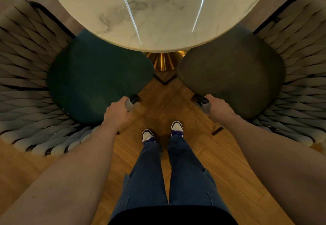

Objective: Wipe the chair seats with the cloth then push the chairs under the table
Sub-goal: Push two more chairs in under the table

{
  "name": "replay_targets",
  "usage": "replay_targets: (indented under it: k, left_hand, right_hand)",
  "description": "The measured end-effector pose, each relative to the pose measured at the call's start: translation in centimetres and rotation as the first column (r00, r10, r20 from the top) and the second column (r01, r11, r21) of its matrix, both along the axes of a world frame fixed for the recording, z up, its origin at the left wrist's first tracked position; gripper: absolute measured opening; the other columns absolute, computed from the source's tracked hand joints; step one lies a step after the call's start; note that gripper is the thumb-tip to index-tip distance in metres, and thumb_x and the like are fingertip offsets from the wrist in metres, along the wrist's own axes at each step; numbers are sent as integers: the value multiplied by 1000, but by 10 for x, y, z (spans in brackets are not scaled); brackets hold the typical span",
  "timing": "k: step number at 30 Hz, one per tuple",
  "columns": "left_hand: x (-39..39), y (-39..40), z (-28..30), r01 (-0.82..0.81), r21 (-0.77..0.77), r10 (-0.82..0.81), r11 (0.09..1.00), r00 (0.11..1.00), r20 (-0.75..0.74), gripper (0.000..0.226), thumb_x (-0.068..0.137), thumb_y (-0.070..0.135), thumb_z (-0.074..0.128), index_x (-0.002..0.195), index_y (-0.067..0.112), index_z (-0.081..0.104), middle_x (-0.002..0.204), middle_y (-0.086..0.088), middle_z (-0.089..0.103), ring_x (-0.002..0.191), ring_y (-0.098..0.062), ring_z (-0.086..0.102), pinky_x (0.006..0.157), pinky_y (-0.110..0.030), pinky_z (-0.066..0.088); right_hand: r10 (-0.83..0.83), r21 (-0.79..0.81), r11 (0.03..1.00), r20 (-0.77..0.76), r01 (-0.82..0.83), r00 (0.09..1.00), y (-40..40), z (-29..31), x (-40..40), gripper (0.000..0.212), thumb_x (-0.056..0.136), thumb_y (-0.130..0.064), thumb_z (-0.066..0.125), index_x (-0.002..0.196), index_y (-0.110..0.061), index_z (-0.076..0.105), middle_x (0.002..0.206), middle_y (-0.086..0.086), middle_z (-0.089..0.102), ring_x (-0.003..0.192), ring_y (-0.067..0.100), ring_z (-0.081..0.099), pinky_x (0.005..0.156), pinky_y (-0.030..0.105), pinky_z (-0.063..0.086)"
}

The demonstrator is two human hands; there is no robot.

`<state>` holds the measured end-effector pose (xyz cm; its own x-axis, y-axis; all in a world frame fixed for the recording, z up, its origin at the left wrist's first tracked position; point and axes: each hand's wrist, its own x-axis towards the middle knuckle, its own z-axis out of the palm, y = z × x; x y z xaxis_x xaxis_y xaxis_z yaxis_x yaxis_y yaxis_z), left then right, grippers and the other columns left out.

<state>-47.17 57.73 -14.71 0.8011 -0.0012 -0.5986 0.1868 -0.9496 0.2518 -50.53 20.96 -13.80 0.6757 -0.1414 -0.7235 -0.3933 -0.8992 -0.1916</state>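
Observation:
Two chairs stand side by side at a round marble table (158, 12). The left chair has a dark green seat (95, 76) and a grey woven back (23, 83); the right chair has a dark grey-brown seat (234, 76) and the same woven back (303, 65). My left hand (117, 112) grips the end of the left chair's woven armrest. My right hand (217, 108) grips the end of the right chair's armrest. The front of both seats sits under the table's edge. No cloth is in view.
A gold fluted table base (163, 61) stands between the chairs. My legs and white-and-purple shoes (162, 133) stand on the wooden floor (229, 163) between the chairs. Black chair legs show near each hand.

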Motion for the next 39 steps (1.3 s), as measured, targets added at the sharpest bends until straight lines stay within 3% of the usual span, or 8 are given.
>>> replay_targets:
  k: [5,9,13,16,20,26,32,39]
  left_hand:
    - [-1,-2,12,-23,-17,23,1000,1000,12,48,86,41,65,127,21,50,110,-9,61,94,-27,60,79,-41,53]
    - [-4,0,30,-14,-16,15,1000,998,58,37,86,34,65,119,17,58,103,-9,65,90,-26,61,79,-40,53]
    - [-10,0,51,-53,8,52,999,993,101,18,91,20,59,108,17,65,94,-6,66,83,-22,61,73,-37,54]
    - [-17,2,65,-76,26,72,997,989,127,15,93,17,54,93,16,69,85,-3,66,74,-17,60,65,-33,51]
    - [-32,4,73,-76,41,69,996,987,148,23,92,18,51,74,17,66,74,0,63,68,-16,59,59,-31,46]
    - [-65,11,74,-86,19,84,996,993,77,18,91,25,51,83,20,68,83,0,65,75,-18,62,68,-38,56]
    - [-94,33,82,-220,-29,220,975,975,29,15,89,27,57,97,24,68,100,0,64,97,-20,59,83,-36,53]
    - [-130,89,93,-386,-61,388,921,922,23,7,91,26,54,90,26,61,80,8,54,80,-15,51,67,-28,40]
  right_hand:
    - [-36,15,999,-2,36,999,0,15,-4,71,87,-4,67,147,-25,35,120,10,53,94,22,57,76,38,57]
    - [-77,10,997,73,77,994,-4,30,-12,48,91,-11,65,134,-19,47,111,6,54,90,21,56,76,38,56]
    - [-86,8,996,143,86,986,-7,47,-16,22,91,-14,63,112,-19,59,102,6,61,79,15,56,62,31,49]
    - [-65,7,998,155,64,986,-4,62,-16,7,92,-14,63,97,-19,63,93,3,63,77,15,60,65,33,55]
    - [-14,83,997,181,-1,983,11,65,-18,14,99,-19,55,90,-22,66,81,0,67,70,14,67,64,36,62]
    - [213,89,971,88,-221,973,47,57,-21,14,98,-24,51,87,-24,61,86,-4,66,73,5,56,64,23,46]
    - [297,200,933,43,-300,954,102,67,-12,7,94,-28,59,89,-25,62,89,-2,66,84,15,63,79,39,58]
    - [476,217,855,33,-471,879,191,76,-2,11,96,-36,59,100,-26,64,95,-4,64,89,14,62,79,34,56]
